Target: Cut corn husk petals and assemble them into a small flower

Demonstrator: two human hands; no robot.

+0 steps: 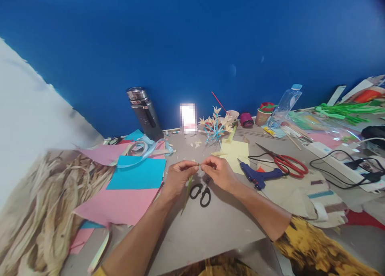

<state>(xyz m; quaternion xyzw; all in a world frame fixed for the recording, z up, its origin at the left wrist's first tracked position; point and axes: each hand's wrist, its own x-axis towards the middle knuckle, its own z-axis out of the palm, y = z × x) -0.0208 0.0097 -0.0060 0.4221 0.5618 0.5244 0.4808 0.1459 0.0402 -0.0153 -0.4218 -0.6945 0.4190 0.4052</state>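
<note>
My left hand (182, 175) and my right hand (219, 172) meet above the middle of the table, thumb and forefinger of each pinched together. Whatever sits between the fingertips is too small to make out. Below my left hand runs a narrow pale green strip (186, 195); I cannot tell whether it hangs from the fingers or lies on the table. Black-handled scissors (205, 196) rest just under my hands, their blades partly hidden by my right hand. Beyond my hands stands a bunch of cream flowers on blue stems (215, 130).
At left lie dried husks (39, 212), pink paper (120, 205), blue paper (136, 173) and light blue ribbon (156, 147), with a dark flask (147, 117) behind. Rightward are yellow paper (237, 151), a blue glue gun (261, 175), red-handled scissors (291, 165) and a corded power strip (337, 159).
</note>
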